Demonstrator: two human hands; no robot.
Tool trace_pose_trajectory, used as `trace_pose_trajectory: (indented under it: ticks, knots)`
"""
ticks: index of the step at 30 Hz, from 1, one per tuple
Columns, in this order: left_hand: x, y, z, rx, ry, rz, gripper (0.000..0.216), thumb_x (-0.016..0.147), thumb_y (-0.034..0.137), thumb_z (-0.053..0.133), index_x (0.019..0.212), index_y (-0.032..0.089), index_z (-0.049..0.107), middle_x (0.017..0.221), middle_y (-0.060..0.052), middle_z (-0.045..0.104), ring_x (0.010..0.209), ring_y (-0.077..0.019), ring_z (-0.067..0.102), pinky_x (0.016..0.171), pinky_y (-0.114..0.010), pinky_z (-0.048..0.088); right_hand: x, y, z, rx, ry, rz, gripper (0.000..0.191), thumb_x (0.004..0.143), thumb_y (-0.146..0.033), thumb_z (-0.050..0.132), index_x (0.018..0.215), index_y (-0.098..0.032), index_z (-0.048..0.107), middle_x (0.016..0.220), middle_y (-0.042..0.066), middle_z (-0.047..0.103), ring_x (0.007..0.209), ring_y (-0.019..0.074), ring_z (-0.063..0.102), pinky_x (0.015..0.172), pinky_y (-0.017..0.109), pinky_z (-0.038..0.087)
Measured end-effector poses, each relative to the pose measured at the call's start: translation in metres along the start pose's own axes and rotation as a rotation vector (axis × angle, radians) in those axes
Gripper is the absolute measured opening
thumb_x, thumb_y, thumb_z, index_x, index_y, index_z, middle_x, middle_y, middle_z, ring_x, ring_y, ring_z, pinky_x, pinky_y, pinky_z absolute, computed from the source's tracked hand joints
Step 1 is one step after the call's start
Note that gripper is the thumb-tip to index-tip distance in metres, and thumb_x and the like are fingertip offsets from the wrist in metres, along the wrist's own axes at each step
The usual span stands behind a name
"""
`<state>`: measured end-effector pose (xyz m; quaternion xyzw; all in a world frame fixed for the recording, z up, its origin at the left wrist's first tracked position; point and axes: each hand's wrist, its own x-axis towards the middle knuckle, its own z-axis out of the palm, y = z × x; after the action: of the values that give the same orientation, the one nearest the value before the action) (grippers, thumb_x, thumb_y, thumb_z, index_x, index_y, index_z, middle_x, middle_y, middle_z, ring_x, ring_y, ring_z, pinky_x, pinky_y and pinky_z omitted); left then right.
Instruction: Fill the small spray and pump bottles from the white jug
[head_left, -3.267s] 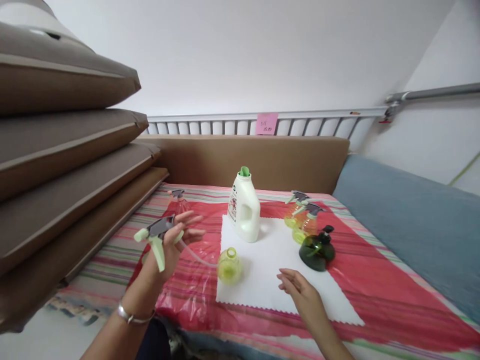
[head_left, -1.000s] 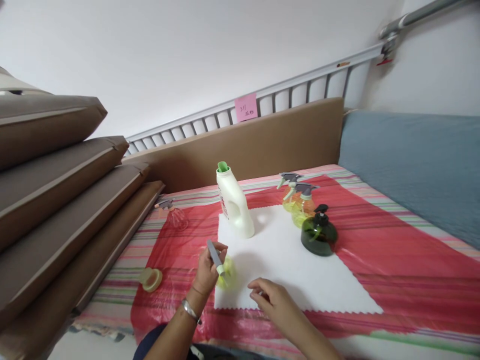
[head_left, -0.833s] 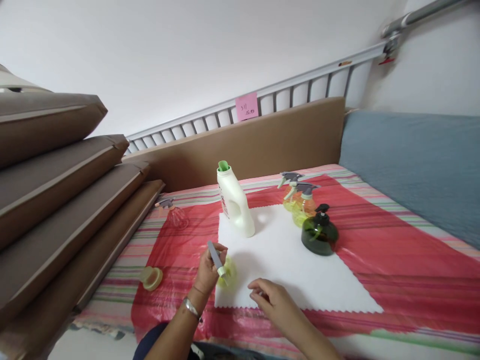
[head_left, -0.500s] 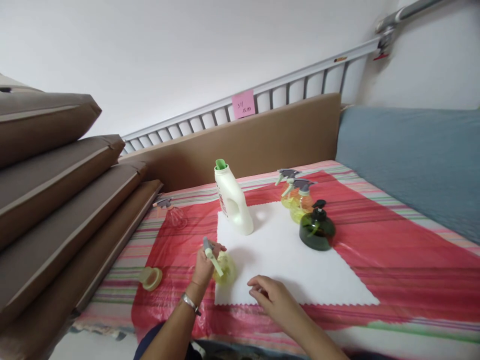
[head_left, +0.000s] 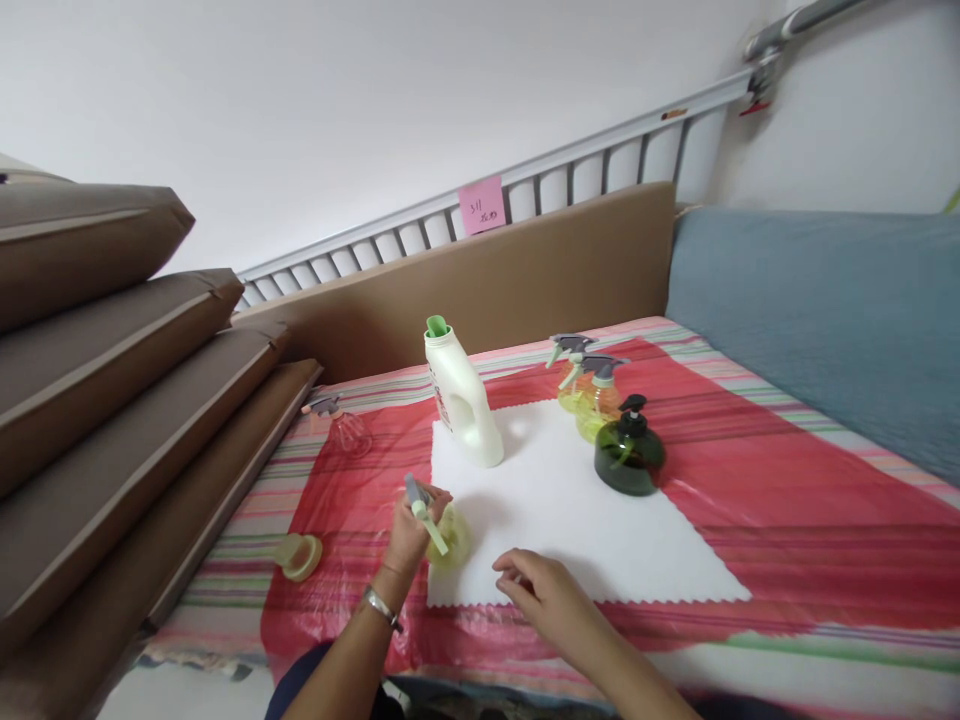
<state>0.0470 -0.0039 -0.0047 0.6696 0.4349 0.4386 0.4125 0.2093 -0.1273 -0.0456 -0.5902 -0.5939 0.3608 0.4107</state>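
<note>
Head view: your left hand (head_left: pixel 411 528) is wrapped around a grey and pale-green plastic trigger spray head (head_left: pixel 420 512), whose trigger slants down toward you. It sits at the top of a round, see-through yellow-green bottle (head_left: pixel 454 540); your hand hides the neck, so you cannot tell whether the two are joined. That bottle stands on the left edge of a white scallop-edged cloth (head_left: pixel 540 500). Your right hand (head_left: pixel 546 592) is loosely curled and unclenched over the cloth's near edge, well apart from the bottle. Behind your left hand stands a white plastic jug (head_left: pixel 456 385) with a green piece (head_left: pixel 436 326) in its mouth. To the right, a squat dark-green pump bottle (head_left: pixel 630 462) stands just beside two orange-and-yellow spray bottles (head_left: pixel 595 415). Under the cloth, a red plastic sheet (head_left: pixel 750 490) covers striped fabric (head_left: pixel 247 530).
</note>
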Motion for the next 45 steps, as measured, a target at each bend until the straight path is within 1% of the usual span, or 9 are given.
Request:
trace_pose_trajectory:
  ticks: [7, 16, 22, 26, 30, 34, 37, 41, 45]
  knots:
    - [-0.003, -0.007, -0.001, 0.006, 0.010, 0.007, 0.012, 0.066, 0.026, 0.066, 0.071, 0.017, 0.060, 0.078, -0.006, 0.068, 0.076, -0.0212, 0.064, 0.073, -0.032, 0.048, 0.001, 0.001, 0.003, -0.015, -0.023, 0.003, 0.018, 0.079, -0.028, 0.049, 0.089, -0.022, 0.062, 0.079, 0.003, 0.068, 0.075, 0.0180, 0.062, 0.067, 0.026, 0.043]
    - [-0.011, -0.022, -0.003, -0.002, 0.005, 0.036, 0.031, 0.058, 0.026, 0.072, 0.086, 0.016, 0.063, 0.090, -0.008, 0.067, 0.084, -0.0215, 0.062, 0.080, -0.033, 0.047, 0.003, 0.003, 0.007, -0.037, -0.038, 0.007, 0.018, 0.078, -0.028, 0.050, 0.089, -0.020, 0.062, 0.078, 0.003, 0.068, 0.074, 0.0172, 0.061, 0.067, 0.026, 0.042]
    - [-0.014, -0.031, -0.003, 0.005, 0.031, 0.039, 0.029, 0.064, 0.026, 0.069, 0.090, 0.016, 0.063, 0.089, -0.008, 0.065, 0.082, -0.0208, 0.061, 0.079, -0.035, 0.046, 0.004, 0.000, 0.007, -0.029, -0.044, 0.024, 0.018, 0.078, -0.029, 0.050, 0.089, -0.020, 0.062, 0.079, 0.004, 0.068, 0.074, 0.0176, 0.061, 0.068, 0.027, 0.042]
    - [-0.015, -0.027, -0.003, -0.037, 0.101, 0.021, 0.026, 0.068, 0.030, 0.067, 0.089, 0.016, 0.063, 0.084, -0.006, 0.065, 0.078, -0.0200, 0.061, 0.078, -0.035, 0.045, 0.003, 0.004, 0.011, 0.031, -0.030, 0.024, 0.018, 0.078, -0.029, 0.051, 0.088, -0.021, 0.062, 0.078, 0.003, 0.067, 0.074, 0.0175, 0.060, 0.068, 0.028, 0.043]
    - [-0.015, -0.005, -0.005, -0.121, 0.192, 0.016, 0.028, 0.064, 0.034, 0.070, 0.083, 0.015, 0.064, 0.082, -0.007, 0.065, 0.082, -0.0217, 0.061, 0.083, -0.036, 0.045, 0.007, 0.006, 0.016, 0.255, 0.002, 0.104, 0.022, 0.075, -0.032, 0.054, 0.091, -0.019, 0.060, 0.078, 0.003, 0.063, 0.070, 0.0172, 0.058, 0.065, 0.030, 0.044]
    - [-0.024, 0.028, 0.001, -0.204, 0.192, 0.020, 0.029, 0.069, 0.037, 0.067, 0.086, 0.014, 0.063, 0.088, -0.009, 0.065, 0.084, -0.0222, 0.061, 0.083, -0.036, 0.046, 0.008, -0.009, 0.018, 0.715, 0.063, 0.283, 0.060, 0.069, -0.040, 0.064, 0.122, -0.026, 0.041, 0.117, 0.008, 0.054, 0.082, 0.0185, 0.060, 0.067, 0.034, 0.048]
    - [-0.036, 0.051, 0.012, -0.241, 0.136, 0.035, 0.026, 0.074, 0.036, 0.062, 0.090, 0.015, 0.061, 0.095, -0.010, 0.065, 0.090, -0.0233, 0.061, 0.083, -0.036, 0.047, 0.001, -0.028, 0.014, 1.138, -0.029, 0.234, 0.080, 0.068, -0.043, 0.068, 0.133, -0.037, 0.022, 0.133, 0.008, 0.042, 0.103, 0.0241, 0.056, 0.076, 0.040, 0.047]
    - [-0.048, 0.069, 0.025, -0.196, -0.005, 0.087, 0.026, 0.074, 0.035, 0.062, 0.092, 0.017, 0.060, 0.093, -0.008, 0.066, 0.089, -0.0238, 0.062, 0.082, -0.036, 0.048, -0.009, -0.037, 0.007, 1.418, -0.192, 0.109, 0.081, 0.068, -0.037, 0.070, 0.133, -0.036, 0.023, 0.130, 0.008, 0.047, 0.108, 0.0274, 0.053, 0.079, 0.044, 0.046]
    - [-0.054, 0.079, 0.027, -0.212, -0.135, 0.077, 0.042, 0.070, 0.036, 0.066, 0.106, 0.018, 0.058, 0.106, -0.011, 0.063, 0.098, -0.0282, 0.059, 0.086, -0.040, 0.046, -0.013, -0.032, 0.000, 1.493, -0.158, 0.083, 0.072, 0.072, -0.033, 0.067, 0.131, -0.035, 0.028, 0.130, 0.007, 0.048, 0.108, 0.0256, 0.053, 0.079, 0.042, 0.045]
